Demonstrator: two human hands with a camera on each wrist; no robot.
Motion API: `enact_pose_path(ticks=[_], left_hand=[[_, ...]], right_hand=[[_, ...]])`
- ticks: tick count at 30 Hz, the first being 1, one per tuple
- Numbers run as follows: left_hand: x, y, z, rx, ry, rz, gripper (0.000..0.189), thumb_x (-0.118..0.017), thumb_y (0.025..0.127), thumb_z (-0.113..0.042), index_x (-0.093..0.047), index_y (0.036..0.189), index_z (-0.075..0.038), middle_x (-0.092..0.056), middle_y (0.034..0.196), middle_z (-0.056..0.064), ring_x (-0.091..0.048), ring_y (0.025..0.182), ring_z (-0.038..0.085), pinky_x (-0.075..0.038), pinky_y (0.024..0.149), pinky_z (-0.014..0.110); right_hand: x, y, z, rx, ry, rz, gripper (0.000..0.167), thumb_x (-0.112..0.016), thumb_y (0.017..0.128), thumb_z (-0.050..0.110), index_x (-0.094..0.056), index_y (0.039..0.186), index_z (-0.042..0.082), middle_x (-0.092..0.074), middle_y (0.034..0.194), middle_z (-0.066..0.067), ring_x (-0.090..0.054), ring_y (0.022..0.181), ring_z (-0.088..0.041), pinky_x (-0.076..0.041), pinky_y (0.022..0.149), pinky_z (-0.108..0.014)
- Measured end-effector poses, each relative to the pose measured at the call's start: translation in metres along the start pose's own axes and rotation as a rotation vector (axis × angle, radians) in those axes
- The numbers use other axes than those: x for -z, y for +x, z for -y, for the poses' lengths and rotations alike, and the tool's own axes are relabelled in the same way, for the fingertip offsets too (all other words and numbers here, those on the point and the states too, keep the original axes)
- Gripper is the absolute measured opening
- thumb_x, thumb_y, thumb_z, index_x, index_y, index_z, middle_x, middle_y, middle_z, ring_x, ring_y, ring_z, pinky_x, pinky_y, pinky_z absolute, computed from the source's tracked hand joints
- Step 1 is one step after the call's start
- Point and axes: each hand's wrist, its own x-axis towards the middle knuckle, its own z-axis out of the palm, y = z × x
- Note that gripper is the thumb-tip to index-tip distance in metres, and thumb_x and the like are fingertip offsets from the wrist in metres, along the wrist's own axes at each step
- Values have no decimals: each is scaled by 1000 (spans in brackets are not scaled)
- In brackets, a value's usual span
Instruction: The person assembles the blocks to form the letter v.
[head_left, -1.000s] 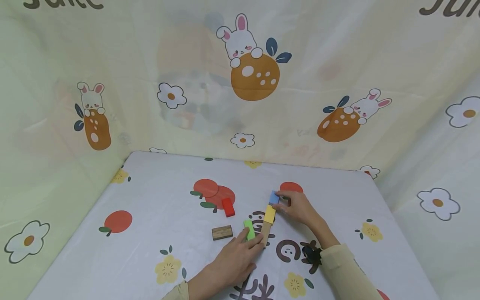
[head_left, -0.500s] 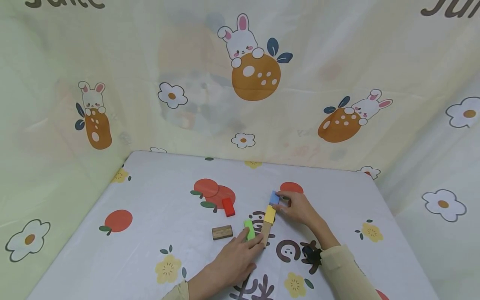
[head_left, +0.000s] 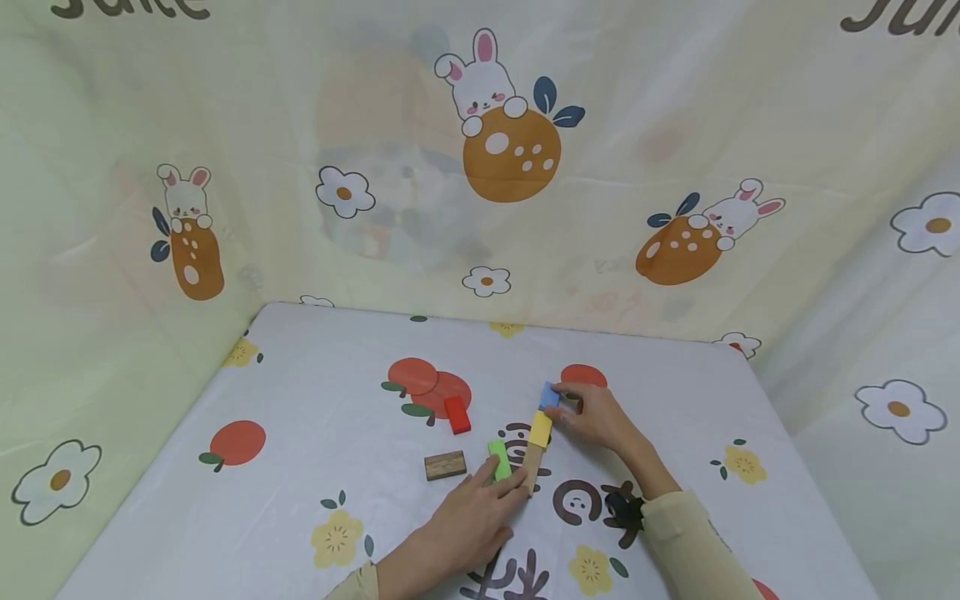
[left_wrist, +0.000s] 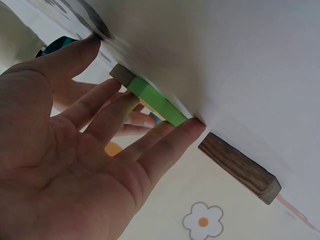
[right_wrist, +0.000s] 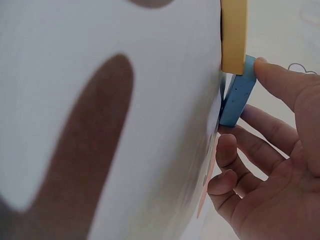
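Observation:
A blue block (head_left: 549, 397), a yellow block (head_left: 539, 429) and a light wooden block (head_left: 532, 468) form a slanting row on the table. My right hand (head_left: 592, 414) pinches the blue block at the row's far end. In the right wrist view the thumb meets one end of the blue block (right_wrist: 237, 95), with fingers at its other end. My left hand (head_left: 468, 517) lies palm down near the row's front end, its fairly straight fingers touching the green block (head_left: 498, 455) and the light wooden block. The left wrist view shows those fingertips along the green block (left_wrist: 157, 102).
Left of the green block lies a dark wooden block (head_left: 445, 465). A red block (head_left: 457, 414) rests farther back on a printed fruit. The white tablecloth (head_left: 330, 433) carries printed fruit and flowers, and a patterned curtain (head_left: 375, 250) rises behind the table's back edge.

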Motion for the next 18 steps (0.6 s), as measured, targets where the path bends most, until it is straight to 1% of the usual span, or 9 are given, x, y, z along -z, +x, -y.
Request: enact_pose_path(ticks=[5,12,18], left_hand=[[0,0,0,-1,1,-1,65,-78,96,-35,-54,156,-28,-48,167,-8,-45,155,36,-55,112,46],[-2,-1,0,-7,3,-11,64,-78,96,-35,-54,155,-28,-48,166,-8,-46,155,36,-56,112,46],[-1,-1,0,1,2,-5,65,-78,96,-34,-54,156,-29,-48,167,-9,-45,155,36,-55,113,46]], right_hand=[[0,0,1,-2,-1,-1,52,-80,94,38,-71,139,14,-75,120,-9,-56,88,-20,-47,73,-29],[0,-1,2,-1,-1,-3,46,-81,94,29,-73,136,12,-76,119,-10,-54,82,-19,-47,71,-29],[1,-2,3,-5,-4,-3,46,-81,94,29,-73,136,12,-76,118,-10,-54,82,-19,-46,71,-29]])
